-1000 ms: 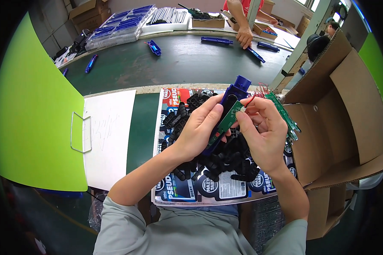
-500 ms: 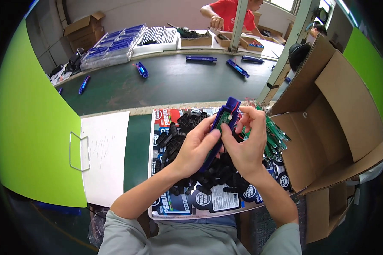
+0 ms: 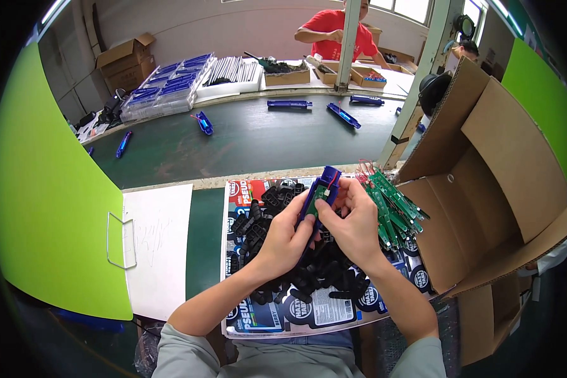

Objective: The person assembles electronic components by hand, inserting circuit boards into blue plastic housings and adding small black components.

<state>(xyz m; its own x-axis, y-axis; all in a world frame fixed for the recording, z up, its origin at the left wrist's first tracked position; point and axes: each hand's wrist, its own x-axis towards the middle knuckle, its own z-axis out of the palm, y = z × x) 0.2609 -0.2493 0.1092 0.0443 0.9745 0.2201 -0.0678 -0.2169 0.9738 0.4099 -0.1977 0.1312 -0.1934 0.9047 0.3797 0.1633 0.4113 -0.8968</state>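
Note:
A long blue plastic housing (image 3: pixel 331 172) is held at a slant over the middle of the work surface, its open side facing up. Wrapped around its left side and lower part is my left hand (image 3: pixel 282 242), closed on it with the thumb along the edge. Inside the housing lies a narrow green circuit board (image 3: pixel 320 193) with a red wire near the top end. My right hand (image 3: pixel 355 228) grips the housing's right side, its thumb pressed on the board. Beneath and beside my hands is a pile of black plastic parts (image 3: pixel 253 234). Right of my right hand lies a heap of green circuit boards (image 3: pixel 390 205) with thin red wires.
A printed sheet (image 3: pixel 258 318) lies under the pile. An open cardboard box (image 3: pixel 491 201) stands at the right, a lime-green panel (image 3: pixel 50 189) at the left. Beyond, several blue housings lie on a dark green belt (image 3: pixel 246 142). Across it, a person in red (image 3: pixel 334 47) is near parts boxes.
My hands and the housing sit slightly lower and more to the left in view. The right fingers have closed in on the housing, and the right thumb has moved onto the board.

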